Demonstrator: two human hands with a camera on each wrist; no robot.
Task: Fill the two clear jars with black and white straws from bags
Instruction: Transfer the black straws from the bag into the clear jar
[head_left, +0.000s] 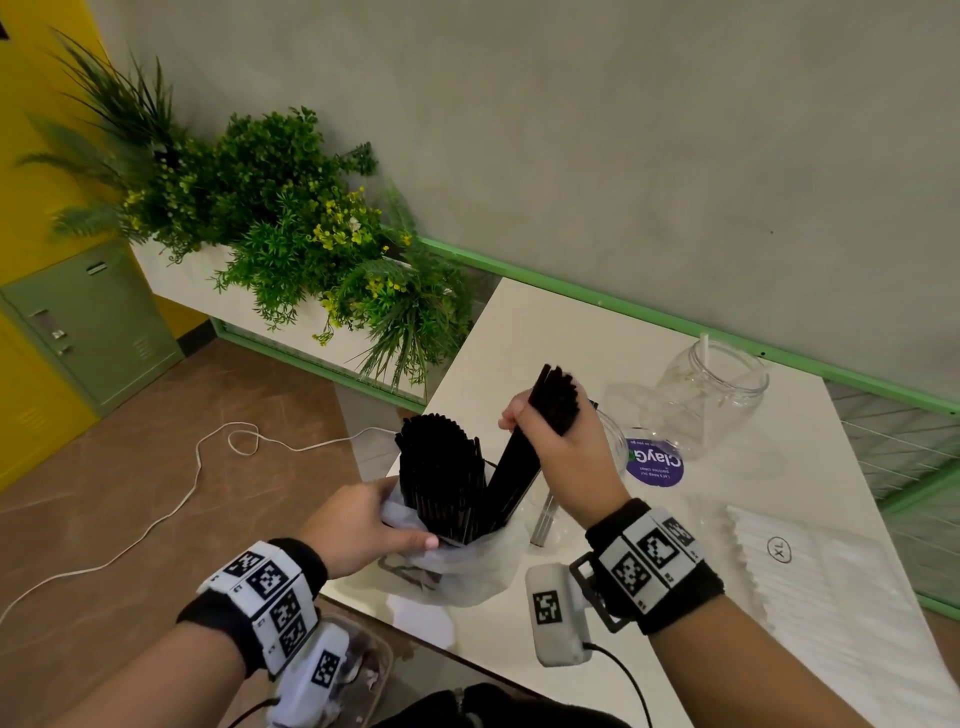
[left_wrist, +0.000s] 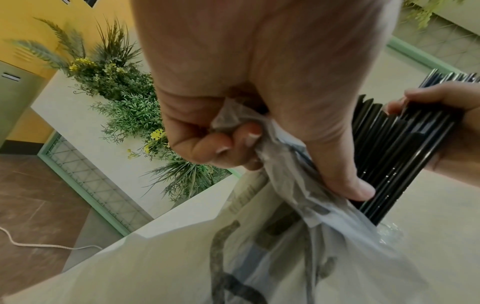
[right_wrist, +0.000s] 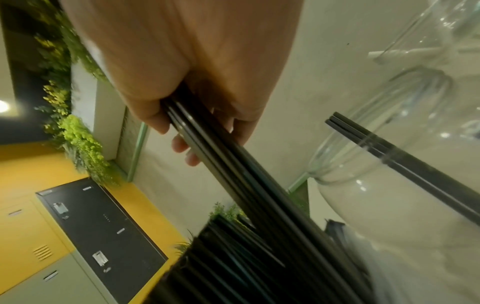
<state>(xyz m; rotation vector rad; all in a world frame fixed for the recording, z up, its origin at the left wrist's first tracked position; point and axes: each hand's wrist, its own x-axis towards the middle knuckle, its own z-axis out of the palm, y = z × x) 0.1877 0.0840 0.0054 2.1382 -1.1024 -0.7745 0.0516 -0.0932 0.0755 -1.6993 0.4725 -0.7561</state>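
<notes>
Gripping bag of black straws, left hand; right hand fingers clamped on straw bundle.

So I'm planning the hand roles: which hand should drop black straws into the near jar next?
The right hand. It already grips a bunch of black straws beside the near jar, while the left hand holds the bag.

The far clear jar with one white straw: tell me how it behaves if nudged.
The far clear jar looks nearly empty, so probably light and apt to slide on the smooth white table. Tall with a narrower neck, it may tip. The lone white straw would likely rattle.
</notes>
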